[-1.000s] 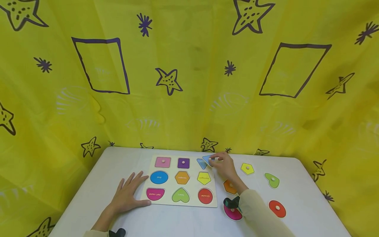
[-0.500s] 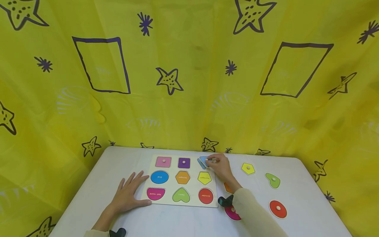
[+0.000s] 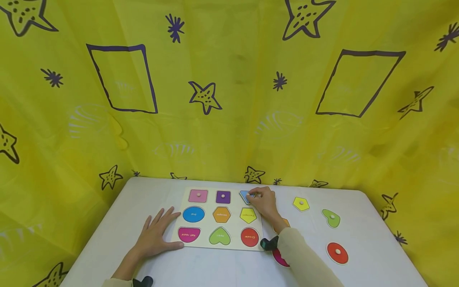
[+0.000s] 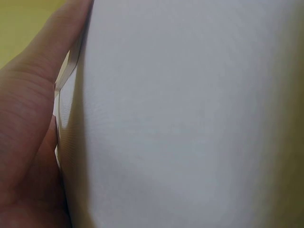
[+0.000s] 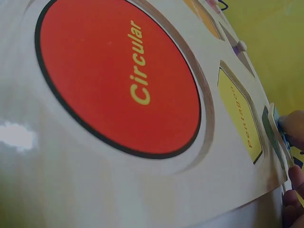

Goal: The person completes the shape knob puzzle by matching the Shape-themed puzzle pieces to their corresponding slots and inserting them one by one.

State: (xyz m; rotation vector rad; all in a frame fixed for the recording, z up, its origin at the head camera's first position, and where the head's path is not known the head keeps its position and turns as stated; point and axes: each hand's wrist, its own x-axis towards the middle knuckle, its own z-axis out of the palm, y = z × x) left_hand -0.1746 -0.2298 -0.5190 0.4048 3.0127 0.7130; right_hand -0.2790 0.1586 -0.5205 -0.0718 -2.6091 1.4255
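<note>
My right hand [image 3: 266, 205] pinches the knob of the blue triangle piece [image 3: 245, 195] over the triangle recess, at the far right corner of the puzzle board [image 3: 234, 226]. In the right wrist view the triangle piece [image 5: 283, 137] stands slightly tilted above its recess, fingers at its knob. My left hand [image 3: 155, 235] lies spread on the table, fingertips and thumb at the board's left edge. The pink piece [image 3: 198, 195] and the purple square piece [image 3: 223, 197] sit in the board's far row. Table surface fills most of the left wrist view, beside the hand [image 4: 28, 104].
On the table right of the board lie a yellow pentagon [image 3: 301, 203], a green heart [image 3: 331, 218] and a red circle [image 3: 337, 253]. An orange piece [image 3: 285, 222] and a magenta piece [image 3: 280, 258] are partly hidden by my right arm. A yellow curtain [image 3: 229, 131] hangs behind.
My right hand has moved a little left with the blue triangle, which now covers most of its recess. The left hand has stayed at the board's edge.
</note>
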